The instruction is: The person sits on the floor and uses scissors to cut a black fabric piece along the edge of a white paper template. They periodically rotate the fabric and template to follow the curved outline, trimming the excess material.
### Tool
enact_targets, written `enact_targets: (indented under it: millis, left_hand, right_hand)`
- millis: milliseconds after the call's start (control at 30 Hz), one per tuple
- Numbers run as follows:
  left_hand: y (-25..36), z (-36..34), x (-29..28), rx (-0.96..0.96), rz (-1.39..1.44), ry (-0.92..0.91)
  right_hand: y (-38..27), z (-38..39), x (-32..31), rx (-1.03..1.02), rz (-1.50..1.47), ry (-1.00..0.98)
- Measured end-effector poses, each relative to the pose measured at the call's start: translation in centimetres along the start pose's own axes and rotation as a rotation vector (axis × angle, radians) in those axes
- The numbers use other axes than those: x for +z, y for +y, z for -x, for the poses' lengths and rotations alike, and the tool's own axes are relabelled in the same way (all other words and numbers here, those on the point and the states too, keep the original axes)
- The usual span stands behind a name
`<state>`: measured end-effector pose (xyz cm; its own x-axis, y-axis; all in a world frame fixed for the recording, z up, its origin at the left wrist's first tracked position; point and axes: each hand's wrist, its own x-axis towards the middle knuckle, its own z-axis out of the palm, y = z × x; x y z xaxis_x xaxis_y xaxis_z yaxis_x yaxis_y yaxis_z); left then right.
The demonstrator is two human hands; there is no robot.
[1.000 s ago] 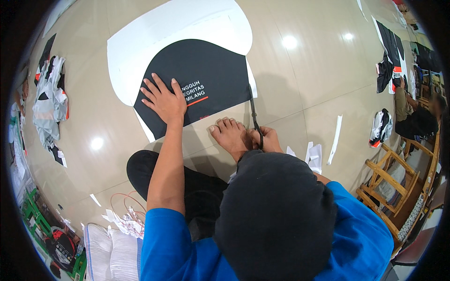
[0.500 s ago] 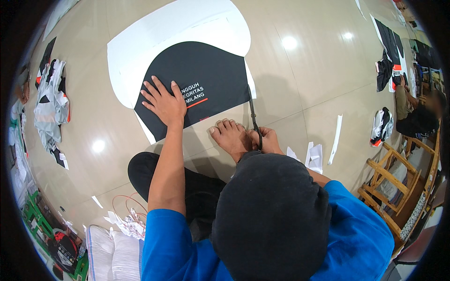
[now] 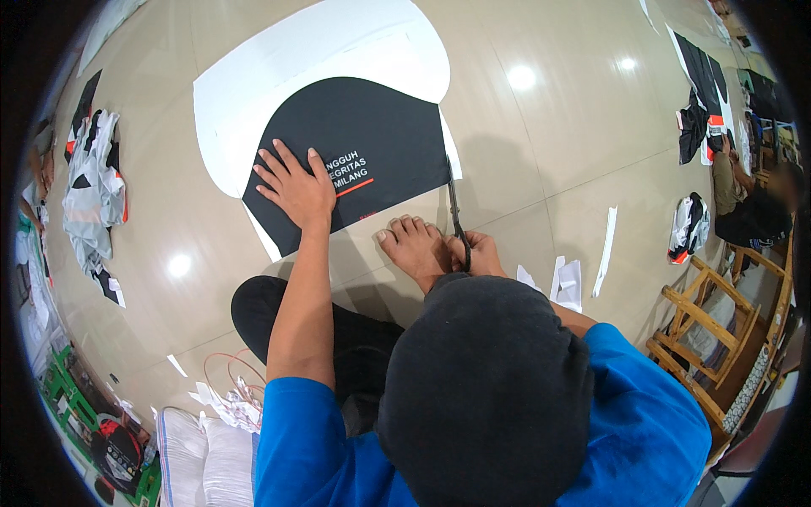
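My left hand [image 3: 296,190] lies flat, fingers spread, on a black panel [image 3: 376,127] with white lettering and an orange line. The panel sits on a large white sheet [image 3: 355,38], which shows around its curved top and at its sides. My right hand [image 3: 473,253] grips black scissors [image 3: 456,211], their blades at the panel's right edge beside a narrow white margin. My bare foot [image 3: 414,249] is just below the panel, next to the scissors.
Tiled floor surrounds me, with fabric pieces [image 3: 93,177] left, more [image 3: 701,93] right, white offcuts [image 3: 566,283] and sacks [image 3: 203,456]. A wooden stool [image 3: 710,325] lies at right; a co-worker [image 3: 752,203] works beyond it. Other hands show at the far left edge.
The view has shifted slightly. My left hand and my right hand with the scissors stay in almost the same places. At the far left edge, more of another person's hands shows.
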<state>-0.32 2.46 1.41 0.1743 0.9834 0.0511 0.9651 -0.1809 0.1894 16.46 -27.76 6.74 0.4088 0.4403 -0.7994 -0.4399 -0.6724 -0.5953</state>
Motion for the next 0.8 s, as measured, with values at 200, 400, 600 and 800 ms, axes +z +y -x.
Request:
enact_targets:
  millis: [200, 400, 600, 800]
  left_hand:
    - [0.12, 0.07, -0.04, 0.003, 0.017, -0.001]
    - [-0.02, 0.02, -0.06, 0.003, 0.014, 0.007]
    - [0.06, 0.01, -0.19, -0.003, 0.011, -0.005]
    - [0.12, 0.01, -0.14, -0.011, 0.007, -0.008]
  right_hand:
    - [0.23, -0.01, -0.10, -0.016, 0.010, -0.014]
    - [0.36, -0.03, 0.00, -0.033, 0.024, 0.000]
    - [0.34, 0.01, 0.04, -0.025, -0.005, -0.007]
    - [0.48, 0.01, 0.02, -0.014, -0.012, -0.012]
